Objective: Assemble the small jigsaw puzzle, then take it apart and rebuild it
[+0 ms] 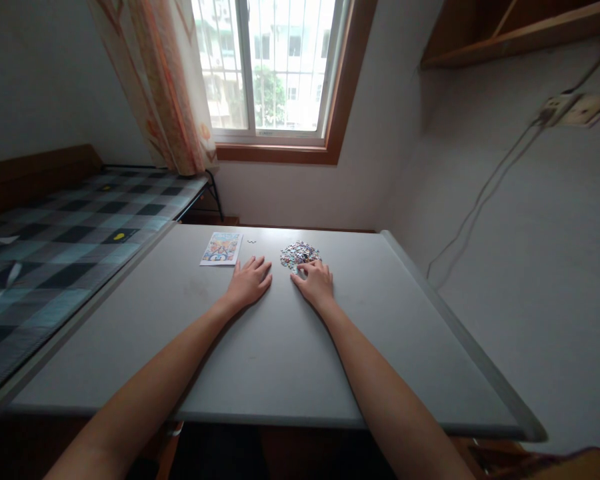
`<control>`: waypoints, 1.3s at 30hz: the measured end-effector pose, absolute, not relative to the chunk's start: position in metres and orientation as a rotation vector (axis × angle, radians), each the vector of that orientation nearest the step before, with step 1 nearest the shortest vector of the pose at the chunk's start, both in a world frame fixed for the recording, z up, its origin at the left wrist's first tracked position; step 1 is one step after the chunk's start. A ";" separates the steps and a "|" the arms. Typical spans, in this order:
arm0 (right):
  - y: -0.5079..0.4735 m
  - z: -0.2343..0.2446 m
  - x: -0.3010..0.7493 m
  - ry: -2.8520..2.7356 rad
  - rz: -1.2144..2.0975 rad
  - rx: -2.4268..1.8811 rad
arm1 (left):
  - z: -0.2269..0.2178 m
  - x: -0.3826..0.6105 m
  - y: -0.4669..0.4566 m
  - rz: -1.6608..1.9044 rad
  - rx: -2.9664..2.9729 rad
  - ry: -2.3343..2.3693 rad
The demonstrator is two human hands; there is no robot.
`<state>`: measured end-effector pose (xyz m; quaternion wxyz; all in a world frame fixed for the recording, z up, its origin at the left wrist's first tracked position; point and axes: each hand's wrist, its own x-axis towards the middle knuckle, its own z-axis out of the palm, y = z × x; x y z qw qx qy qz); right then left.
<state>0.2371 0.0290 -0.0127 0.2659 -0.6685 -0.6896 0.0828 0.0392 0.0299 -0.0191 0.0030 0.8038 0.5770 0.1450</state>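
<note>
Head cam: puzzle pieces (300, 254) barely touched

They're heaped on the far side of the desk (280, 347). Right hand (316, 283) lies flat, fingers spread, tips at the heap's edge. Left hand (249, 281) lies flat beside it, empty. Looks like sorting's just starting; lifting one piece needs a fine pinch.

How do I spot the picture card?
Find the grey rectangular table under the window. Near its far edge, beyond the left hand, lies a colourful printed paper card. Unlike the multicoloured puzzle-piece heap rightward, it is one flat rectangle.

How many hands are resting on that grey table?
2. The left hand lies flat near the picture card; the right hand has its fingertips at the pile of puzzle pieces.
</note>
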 end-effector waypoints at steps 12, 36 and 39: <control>0.030 -0.015 0.236 -1.845 0.282 -1.762 | -0.020 0.038 0.031 0.485 2.528 1.765; 0.041 -0.015 0.248 -1.876 0.351 -1.728 | -0.015 0.037 0.030 0.416 2.518 1.763; 0.040 -0.014 0.247 -1.888 0.368 -1.739 | -0.016 0.036 0.031 0.426 2.522 1.757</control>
